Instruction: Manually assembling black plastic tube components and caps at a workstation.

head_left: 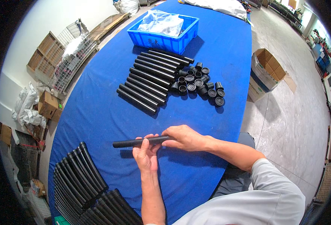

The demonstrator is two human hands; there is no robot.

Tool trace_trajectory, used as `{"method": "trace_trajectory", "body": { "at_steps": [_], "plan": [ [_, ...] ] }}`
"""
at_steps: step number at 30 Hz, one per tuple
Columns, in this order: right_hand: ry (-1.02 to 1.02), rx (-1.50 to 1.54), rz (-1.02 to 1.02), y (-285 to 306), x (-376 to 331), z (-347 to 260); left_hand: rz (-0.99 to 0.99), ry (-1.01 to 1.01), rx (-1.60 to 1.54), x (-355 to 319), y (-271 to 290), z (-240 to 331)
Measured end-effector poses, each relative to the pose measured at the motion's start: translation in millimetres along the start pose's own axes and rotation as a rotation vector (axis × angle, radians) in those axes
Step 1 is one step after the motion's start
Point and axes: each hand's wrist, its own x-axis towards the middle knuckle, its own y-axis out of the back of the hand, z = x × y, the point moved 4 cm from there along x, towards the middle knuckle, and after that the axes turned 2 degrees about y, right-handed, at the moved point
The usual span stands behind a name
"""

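One black tube (141, 142) is held over the blue table (98, 108), just in front of the body. Its long axis runs nearly level, left to right, with the free end pointing to the person's left and tilted slightly toward them. The left hand (146, 153) is cupped under the tube's middle, fingers curled up around it. The right hand (184, 137) is clenched over the tube's right end, which is hidden inside the grip; whether a cap sits there cannot be told.

Farther up the table, nine black tubes (150, 80) are laid in a slanted row, side by side. Just right of them, roughly eighteen black caps (197, 82) are clustered, some touching; the count is uncertain where they overlap. Beyond these stands one blue bin (173, 42) with a clear plastic bag (161, 22) in it.

At the near left corner, a large heap of black tubes (84, 187) is stacked, too many and too overlapped to count. One open cardboard box (265, 73) stands on the floor to the right. Nothing lies between the hands and the row.
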Motion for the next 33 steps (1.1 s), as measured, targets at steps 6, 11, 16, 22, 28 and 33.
{"method": "trace_trajectory", "body": {
  "at_steps": [6, 11, 16, 22, 28, 33],
  "plan": [
    [0.055, -0.004, 0.029, 0.4, -1.1, -1.9, -0.04, 0.011, -0.005, -0.1, -1.7, -0.6],
    [0.059, 0.006, 0.053, -4.1, -2.6, -2.4, -0.009, -0.002, -0.031, -1.5, -3.8, -0.8],
    [0.201, -0.199, 0.178, -9.4, -4.2, -2.2, 0.058, 0.0, -0.072, 0.1, -5.4, -1.4],
    [-0.178, 0.136, -0.014, -1.5, 1.0, -3.6, 0.009, -0.039, -0.019, 0.7, 2.2, -2.3],
    [0.018, 0.015, 0.103, -9.2, -3.7, -0.4, 0.015, -0.045, -0.004, -1.8, -3.1, -0.9],
    [0.015, 0.036, 0.12, -9.0, -4.2, -3.0, 0.03, -0.058, -0.019, -1.0, -0.8, -2.2]
  ]
}}
